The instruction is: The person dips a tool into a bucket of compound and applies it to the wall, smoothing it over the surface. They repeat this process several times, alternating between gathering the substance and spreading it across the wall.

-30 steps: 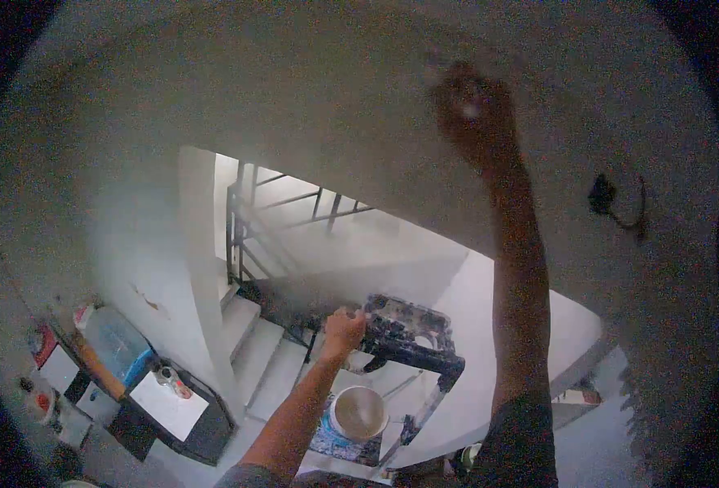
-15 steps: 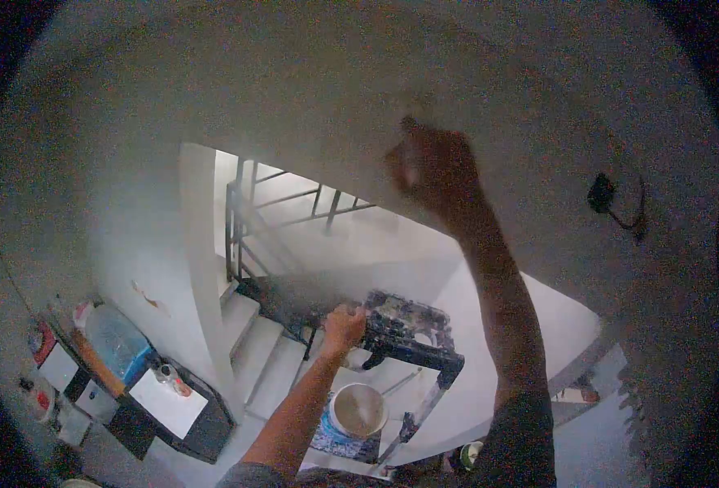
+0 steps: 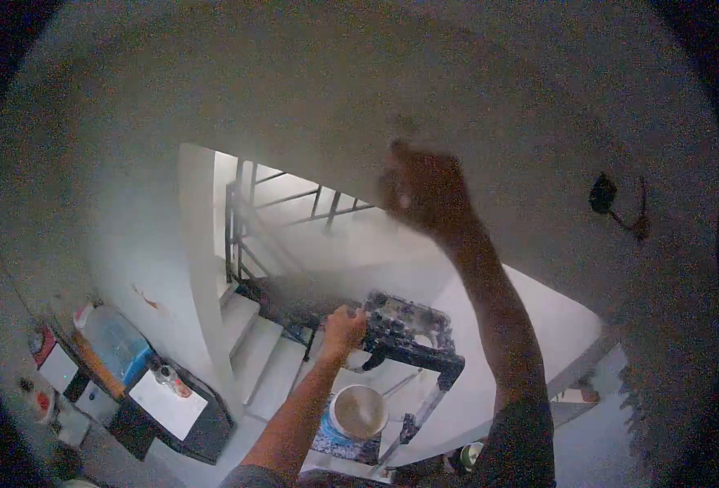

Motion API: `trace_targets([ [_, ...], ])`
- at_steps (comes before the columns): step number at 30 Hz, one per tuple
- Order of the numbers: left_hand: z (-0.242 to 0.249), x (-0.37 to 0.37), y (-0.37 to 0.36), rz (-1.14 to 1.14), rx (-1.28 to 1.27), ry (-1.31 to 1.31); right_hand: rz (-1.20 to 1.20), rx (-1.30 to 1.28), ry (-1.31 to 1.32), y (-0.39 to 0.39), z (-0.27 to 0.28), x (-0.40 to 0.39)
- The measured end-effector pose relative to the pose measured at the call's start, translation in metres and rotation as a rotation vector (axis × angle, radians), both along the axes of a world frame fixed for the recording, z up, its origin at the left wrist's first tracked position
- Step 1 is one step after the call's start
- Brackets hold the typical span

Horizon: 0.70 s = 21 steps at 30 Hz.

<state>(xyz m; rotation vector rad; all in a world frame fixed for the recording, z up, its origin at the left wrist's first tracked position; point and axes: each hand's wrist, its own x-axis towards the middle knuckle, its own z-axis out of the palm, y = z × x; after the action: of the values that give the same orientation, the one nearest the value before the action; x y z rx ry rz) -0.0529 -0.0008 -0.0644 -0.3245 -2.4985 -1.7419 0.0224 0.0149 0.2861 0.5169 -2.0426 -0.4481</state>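
Note:
My left hand (image 3: 345, 329) is closed on the edge of a dark, paint-spattered stepladder (image 3: 415, 321), beside its top. My right hand (image 3: 424, 189) is raised close to the grey sloped ceiling (image 3: 310, 89), with its fingers curled. Blur and dim light hide what they hold, if anything. A small darker smudge shows on the surface just above that hand. Below the ladder top stands a white bucket (image 3: 358, 411) with beige contents.
Stairs (image 3: 262, 362) with a dark metal railing (image 3: 294, 199) lie beyond the ladder. At the lower left, a dark counter (image 3: 213, 431) bears a white sheet, a clear bottle and a blue-clear container (image 3: 119, 346). A black fitting (image 3: 603, 193) with a wire hangs at the right.
My right hand has moved a little down and to the left along the ceiling. My left hand stays where it was on the ladder.

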Motion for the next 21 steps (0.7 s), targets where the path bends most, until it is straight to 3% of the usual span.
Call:
trace_targets([
  [1,-0.005,-0.009,0.003,-0.03,-0.054,0.051,-0.018,0.004,-0.162,-0.003,-0.011,0.0],
  [3,-0.01,-0.005,0.001,-0.063,-0.117,0.105,0.031,-0.004,-0.157,-0.003,-0.016,0.007],
  [6,0.003,-0.001,-0.002,-0.053,0.036,-0.018,0.192,-0.044,-0.12,0.002,0.022,0.022],
  [8,-0.006,-0.003,0.002,0.036,-0.053,0.12,0.318,-0.142,0.189,0.009,0.048,0.017],
  [12,-0.007,-0.001,0.0,-0.004,-0.005,0.083,0.187,-0.044,0.157,0.009,0.024,-0.005],
  [14,-0.006,-0.001,-0.001,-0.013,-0.032,0.134,-0.062,-0.015,-0.143,-0.008,-0.017,0.003],
  [17,-0.01,-0.001,-0.002,-0.103,-0.087,0.171,-0.061,0.002,-0.251,-0.016,-0.057,0.006],
  [21,0.004,0.008,-0.006,-0.023,0.03,0.077,0.135,-0.147,-0.22,-0.023,-0.013,0.034],
])
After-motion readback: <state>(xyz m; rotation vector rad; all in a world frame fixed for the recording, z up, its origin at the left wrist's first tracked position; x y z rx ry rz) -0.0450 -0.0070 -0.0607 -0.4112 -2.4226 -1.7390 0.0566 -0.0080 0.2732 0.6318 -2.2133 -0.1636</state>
